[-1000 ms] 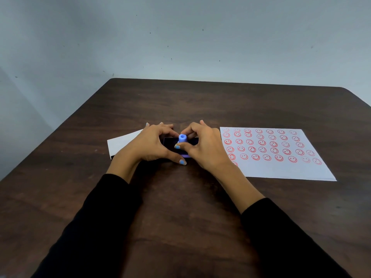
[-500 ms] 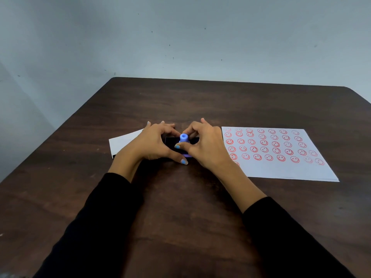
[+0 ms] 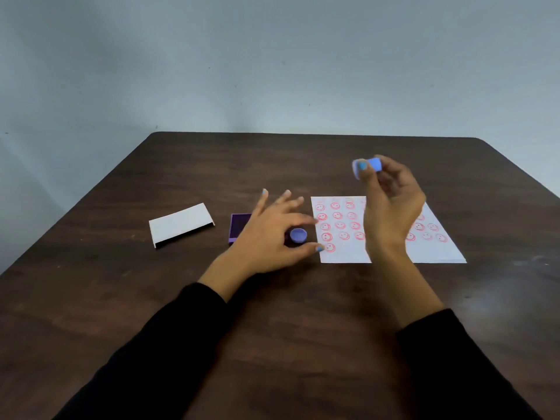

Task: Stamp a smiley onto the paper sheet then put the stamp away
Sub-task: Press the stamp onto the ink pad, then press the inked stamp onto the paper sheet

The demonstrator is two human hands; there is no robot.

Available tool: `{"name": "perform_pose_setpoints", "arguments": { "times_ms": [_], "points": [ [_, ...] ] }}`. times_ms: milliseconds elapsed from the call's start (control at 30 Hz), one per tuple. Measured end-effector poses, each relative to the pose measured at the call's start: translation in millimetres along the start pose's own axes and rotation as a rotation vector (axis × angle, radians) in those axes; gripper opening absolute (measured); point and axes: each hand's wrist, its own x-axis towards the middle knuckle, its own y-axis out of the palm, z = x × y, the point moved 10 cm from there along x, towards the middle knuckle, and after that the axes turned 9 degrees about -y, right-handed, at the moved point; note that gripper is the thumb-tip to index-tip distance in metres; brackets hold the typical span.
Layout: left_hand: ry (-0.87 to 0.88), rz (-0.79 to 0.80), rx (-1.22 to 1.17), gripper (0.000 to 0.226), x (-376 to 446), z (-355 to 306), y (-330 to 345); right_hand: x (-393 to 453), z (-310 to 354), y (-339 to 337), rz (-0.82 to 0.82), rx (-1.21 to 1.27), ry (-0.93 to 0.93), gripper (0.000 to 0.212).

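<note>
Right grip [image 3: 391, 195] pinches stamp [image 3: 368, 166] above paper [image 3: 342, 256].

bare table [image 3: 303, 313] near edge, purple tray [image 3: 238, 227] and white sleeve [image 3: 180, 224] block left

No readable text; only red smiley marks on the paper sheet [image 3: 342, 256].

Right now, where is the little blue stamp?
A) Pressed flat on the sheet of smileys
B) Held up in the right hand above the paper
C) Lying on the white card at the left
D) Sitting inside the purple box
B: the right hand pinches the blue stamp in its fingertips, raised clear above the paper sheet, not touching it.
</note>
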Motion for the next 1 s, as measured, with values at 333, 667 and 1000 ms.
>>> {"name": "perform_pose_setpoints", "arguments": {
  "times_ms": [333, 667, 1000],
  "points": [
    [-0.021, -0.004, 0.007, 0.054, 10, 6, 1, -2, -44, -33, 0.076, -0.295, 0.120, 0.026],
    [0.040, 0.338, 0.222, 0.069, 31, -1, 60, -9, -29, -26, 0.157, -0.366, 0.026, 0.027],
    [0.016, 0.399, 0.201, 0.086, 28, 2, 60, -47, -22, -36, 0.274, -0.351, 0.074, 0.024]
  ]
}}
